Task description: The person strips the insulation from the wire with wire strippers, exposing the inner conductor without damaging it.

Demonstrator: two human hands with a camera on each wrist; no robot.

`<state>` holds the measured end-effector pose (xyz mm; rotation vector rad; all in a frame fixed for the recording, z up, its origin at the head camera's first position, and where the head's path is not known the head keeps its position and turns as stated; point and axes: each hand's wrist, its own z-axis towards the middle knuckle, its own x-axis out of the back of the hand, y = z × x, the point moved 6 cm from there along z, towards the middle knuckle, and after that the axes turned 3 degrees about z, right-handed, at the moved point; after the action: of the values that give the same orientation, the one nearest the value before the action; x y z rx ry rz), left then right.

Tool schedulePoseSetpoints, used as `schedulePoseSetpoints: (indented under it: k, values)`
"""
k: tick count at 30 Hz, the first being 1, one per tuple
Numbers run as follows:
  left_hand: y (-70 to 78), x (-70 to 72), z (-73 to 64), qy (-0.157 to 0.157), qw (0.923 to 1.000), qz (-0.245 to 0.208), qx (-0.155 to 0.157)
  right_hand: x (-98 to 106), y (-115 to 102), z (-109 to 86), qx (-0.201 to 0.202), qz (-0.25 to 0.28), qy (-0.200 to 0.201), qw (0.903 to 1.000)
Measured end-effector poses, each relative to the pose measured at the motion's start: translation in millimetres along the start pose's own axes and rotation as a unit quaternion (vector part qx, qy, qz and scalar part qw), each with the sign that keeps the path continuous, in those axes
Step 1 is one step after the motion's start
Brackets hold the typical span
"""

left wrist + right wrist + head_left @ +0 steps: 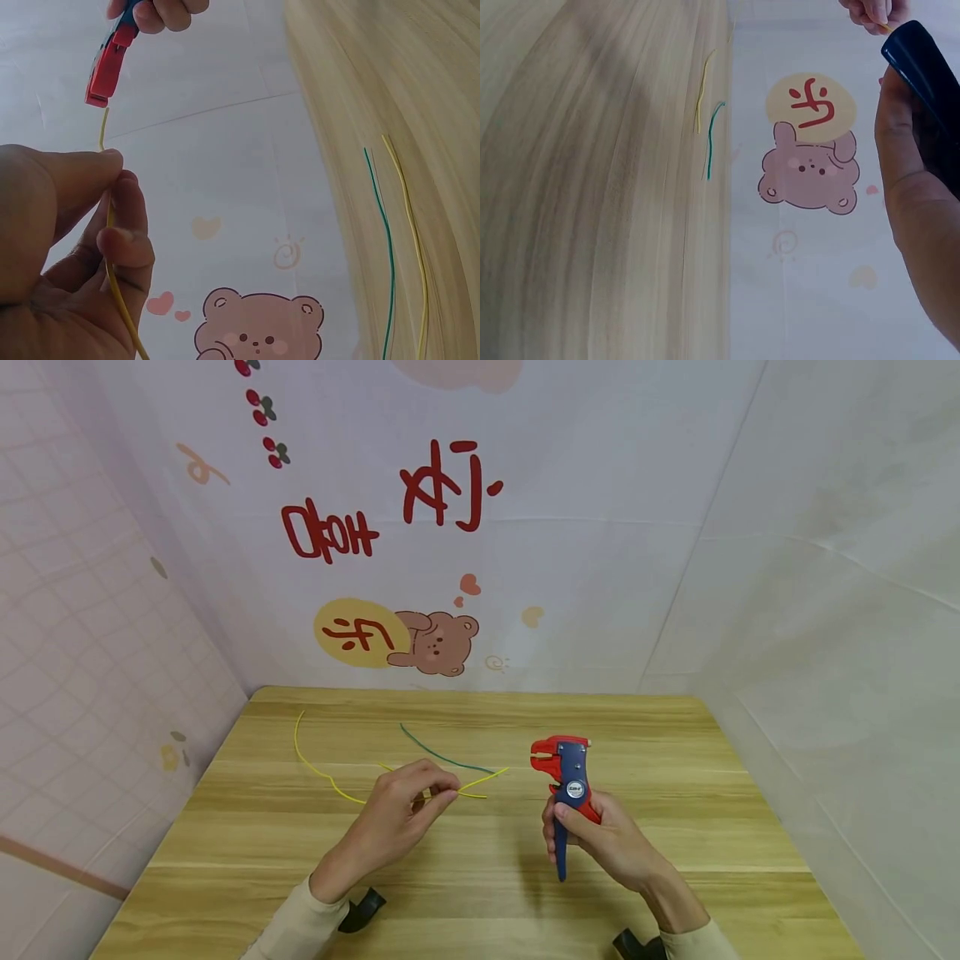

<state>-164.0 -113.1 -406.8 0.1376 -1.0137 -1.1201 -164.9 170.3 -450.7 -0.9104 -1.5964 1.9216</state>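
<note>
From the head view, I can see the left hand (390, 814) pinching a yellow wire (487, 777) above the table (480, 893), its free tip pointing right, toward the wire stripper (573, 768) in the right hand (603, 833). The right fingers wrap the tool's blue handle (561, 860), and its red jaws stand a little apart. Beyond the left hand lies a green wire (431, 752); a second yellow wire (476, 796) passes by that hand, and a yellow strand (330, 777) curves off to the far left, perhaps the held wire's tail, though I can't tell.

In the left wrist view, thumb and fingertips grip the wire near its end, the tip close to the stripper's red head.

In the right wrist view, the right hand clasps the handle; the jaws are out of sight.

To my eye, the step in hand is lining the wire's end up with the tool. The next move calls for guiding the tip straight between the jaws before any squeeze.
</note>
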Motion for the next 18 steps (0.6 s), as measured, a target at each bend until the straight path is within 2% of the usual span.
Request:
schedulePoseSetpoints:
  k: [9, 18]
  values:
    - [2.3, 1.2, -0.1, 0.004, 1.0, 0.005, 0.0, -2.7, 0.1, -0.8, 0.007, -0.049, -0.021, 0.9986]
    - [3.8, 0.4, -0.3, -0.004, 1.0, 0.002, -0.008, -6.2, 1.1, 0.0, 0.012, -0.061, -0.037, 0.9974]
